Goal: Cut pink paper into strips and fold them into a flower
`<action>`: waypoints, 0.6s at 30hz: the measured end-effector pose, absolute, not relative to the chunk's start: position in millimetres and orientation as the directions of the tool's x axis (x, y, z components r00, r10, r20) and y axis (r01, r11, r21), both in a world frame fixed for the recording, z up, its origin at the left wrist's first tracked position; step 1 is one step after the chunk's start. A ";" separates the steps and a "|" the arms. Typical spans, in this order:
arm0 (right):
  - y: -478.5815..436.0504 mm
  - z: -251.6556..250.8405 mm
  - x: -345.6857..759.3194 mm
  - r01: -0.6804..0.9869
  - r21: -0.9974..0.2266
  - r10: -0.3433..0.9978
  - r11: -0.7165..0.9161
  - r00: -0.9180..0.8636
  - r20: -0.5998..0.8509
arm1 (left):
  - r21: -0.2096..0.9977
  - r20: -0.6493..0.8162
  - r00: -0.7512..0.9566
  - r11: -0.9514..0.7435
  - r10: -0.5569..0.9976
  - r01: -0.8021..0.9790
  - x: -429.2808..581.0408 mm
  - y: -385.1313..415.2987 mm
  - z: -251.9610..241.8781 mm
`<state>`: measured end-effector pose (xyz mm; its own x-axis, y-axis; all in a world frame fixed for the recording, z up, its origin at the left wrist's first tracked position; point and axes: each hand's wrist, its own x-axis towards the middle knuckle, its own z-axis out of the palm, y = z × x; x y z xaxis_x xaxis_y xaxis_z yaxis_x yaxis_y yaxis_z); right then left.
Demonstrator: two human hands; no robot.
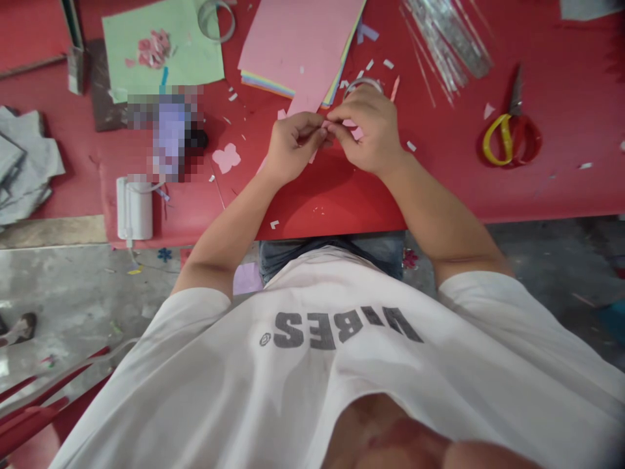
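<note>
My left hand point(296, 142) and my right hand point(368, 127) meet over the red table, fingertips pinched together on a small piece of pink paper point(326, 124). The fingers cover most of this piece, so its shape is hard to make out. Behind my left fingers, a pink paper strip point(307, 101) reaches down from the stack of coloured paper point(293, 39). More pink paper point(352, 129) shows beneath my right hand. A ring-shaped roll point(364, 83) lies just beyond the right knuckles, partly hidden. Left of my left hand rests a pink flower-shaped cutout point(227, 157).
Yellow-and-red scissors point(512, 127) lie at right, below silver tinsel strips point(446, 45). At left are green paper point(190, 58) with pink scraps point(153, 49), a tape roll point(216, 21), a white power bank point(134, 208) and a pixelated item. Paper bits dot the red table point(439, 189).
</note>
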<state>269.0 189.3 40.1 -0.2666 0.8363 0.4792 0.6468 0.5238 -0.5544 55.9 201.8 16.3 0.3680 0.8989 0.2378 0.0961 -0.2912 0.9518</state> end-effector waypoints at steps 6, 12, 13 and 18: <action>187.8 47.7 269.1 0.647 -0.540 0.829 0.538 -0.292 0.477 | 0.938 0.283 0.370 -0.336 0.885 0.088 54.4 201.8 14.7; 183.8 56.8 267.6 0.666 -0.529 0.836 0.526 -0.290 0.466 | 0.933 0.257 0.375 -0.330 0.891 0.146 56.4 202.6 15.2; 183.4 57.0 267.3 0.668 -0.531 0.839 0.521 -0.286 0.464 | 0.936 0.250 0.371 -0.321 0.894 0.143 57.0 202.3 15.7; 179.6 55.7 266.8 0.612 -0.588 0.834 0.528 -0.245 0.493 | 0.980 0.166 0.302 -0.192 0.939 0.059 58.0 201.5 19.7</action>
